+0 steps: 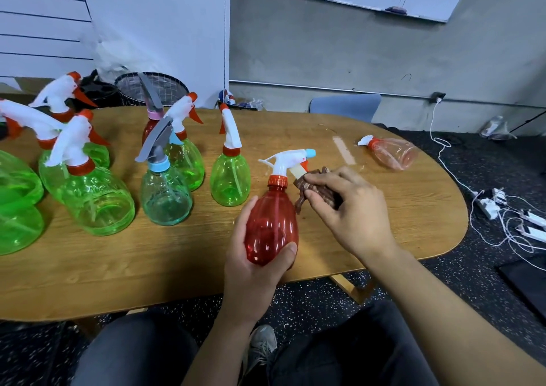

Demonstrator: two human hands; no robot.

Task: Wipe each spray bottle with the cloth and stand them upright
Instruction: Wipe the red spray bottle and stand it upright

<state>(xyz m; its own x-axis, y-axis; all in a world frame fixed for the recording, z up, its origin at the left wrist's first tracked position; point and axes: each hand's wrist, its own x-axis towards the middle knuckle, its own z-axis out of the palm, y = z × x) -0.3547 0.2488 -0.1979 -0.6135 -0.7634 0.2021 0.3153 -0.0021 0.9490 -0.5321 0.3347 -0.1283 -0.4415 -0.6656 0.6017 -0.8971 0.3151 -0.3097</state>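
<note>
Left hand [254,255] gripping red spray bottle [271,223] by lower body, upright over near table [413,214] edge. Right hand [348,205] just right of bottle, fingers curled on brown cloth [313,190] against bottle's shoulder. Pink bottle [393,152] lying flat beyond right hand. Green bottles [230,179] upright left of left hand.

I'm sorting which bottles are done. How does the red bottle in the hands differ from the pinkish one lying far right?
The red bottle is deep red, held by the left hand; the pinkish bottle is pale, almost clear. The red bottle points up; the pinkish bottle lies on its side on the table, untouched. Both have white spray heads with red collars.
</note>
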